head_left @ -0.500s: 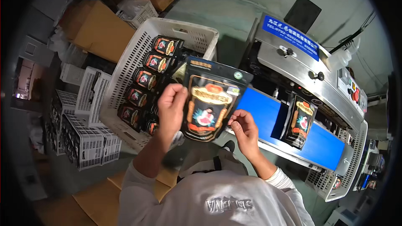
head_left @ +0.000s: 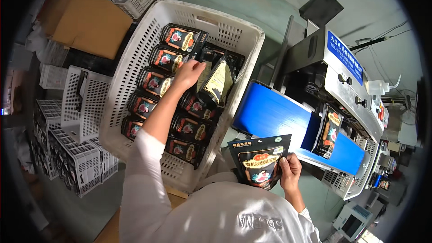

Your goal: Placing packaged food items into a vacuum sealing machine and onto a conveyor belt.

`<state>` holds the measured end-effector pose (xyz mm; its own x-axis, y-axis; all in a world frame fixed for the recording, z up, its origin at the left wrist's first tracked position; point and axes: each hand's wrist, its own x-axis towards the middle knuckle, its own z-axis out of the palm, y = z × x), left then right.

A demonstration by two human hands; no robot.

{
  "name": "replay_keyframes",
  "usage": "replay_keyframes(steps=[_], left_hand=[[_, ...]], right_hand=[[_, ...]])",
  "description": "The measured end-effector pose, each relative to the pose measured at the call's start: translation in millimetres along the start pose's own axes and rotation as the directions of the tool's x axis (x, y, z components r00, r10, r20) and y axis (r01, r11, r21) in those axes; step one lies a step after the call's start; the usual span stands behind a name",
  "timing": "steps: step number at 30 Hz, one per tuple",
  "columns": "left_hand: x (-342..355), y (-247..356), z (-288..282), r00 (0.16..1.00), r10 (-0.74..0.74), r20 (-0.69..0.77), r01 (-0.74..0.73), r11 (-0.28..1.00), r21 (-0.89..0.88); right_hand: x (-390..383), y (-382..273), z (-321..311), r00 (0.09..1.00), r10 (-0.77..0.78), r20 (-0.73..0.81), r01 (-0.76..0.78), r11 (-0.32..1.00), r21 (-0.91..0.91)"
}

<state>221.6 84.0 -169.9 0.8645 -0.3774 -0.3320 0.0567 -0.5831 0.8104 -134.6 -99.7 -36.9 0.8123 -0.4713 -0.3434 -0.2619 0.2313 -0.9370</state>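
My right hand (head_left: 290, 173) pinches the right edge of a black stand-up pouch (head_left: 262, 164), printed with an orange and cream label and a figure, close in front of my body. My left hand (head_left: 189, 74) is over the white crate (head_left: 182, 11), fingers bent together beside a tilted pouch (head_left: 219, 81) with a gold and black back. What its fingertips hold, if anything, is hidden. Rows of black pouches (head_left: 155, 82) lie in the crate, partly covered by my left forearm.
At the right stands a metal sealing machine (head_left: 346, 81) with a blue conveyor belt (head_left: 265, 110); another pouch (head_left: 330, 132) stands upright against it. White perforated crates (head_left: 85, 103) holding pouches are stacked at the left. A cardboard box (head_left: 92, 20) sits behind them.
My left hand has left the held pouch and reached into the crate. My right hand keeps the pouch, now lower and nearer my body. The view has shifted toward the crate.
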Motion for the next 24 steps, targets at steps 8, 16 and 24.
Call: replay_keyframes(steps=[8,16,24], left_hand=[[-4,39,18,0.972,-0.094,0.216,0.095,0.995,0.007],[-18,24,20,0.946,0.294,0.137,-0.323,0.897,0.303],[-146,34,-100,0.912,0.15,-0.382,-0.074,0.976,0.206]], right_hand=[[-4,11,-4,1.0,0.012,0.009,-0.012,0.999,-0.039],[2,15,-8,0.997,0.046,0.058,-0.045,0.999,-0.022],[11,18,-12,0.986,0.021,0.164,-0.021,1.0,-0.005]])
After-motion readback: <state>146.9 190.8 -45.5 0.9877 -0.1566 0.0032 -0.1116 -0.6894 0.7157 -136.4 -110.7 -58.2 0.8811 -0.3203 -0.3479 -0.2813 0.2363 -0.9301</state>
